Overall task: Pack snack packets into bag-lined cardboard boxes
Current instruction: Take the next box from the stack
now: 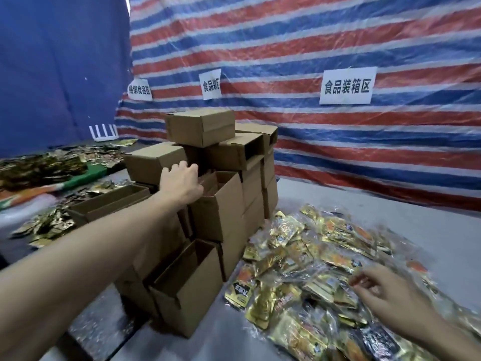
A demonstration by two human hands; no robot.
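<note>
A stack of small brown cardboard boxes (pixel 208 194) stands in the middle of the table, some lying with their open ends sideways. My left hand (pixel 181 182) reaches into the stack, its fingers curled over the edge of an open box (pixel 221 204) in the middle row. A heap of gold and orange snack packets (pixel 312 261) in clear wrap lies to the right. My right hand (pixel 382 290) hovers over this heap with loosely bent fingers and holds nothing.
More gold packets (pixel 46 225) and a low open box (pixel 109 201) lie at the left, with a further pile (pixel 44 168) behind. A striped tarp (pixel 338 48) with paper signs hangs at the back. Bare grey table (pixel 442 225) shows at the right.
</note>
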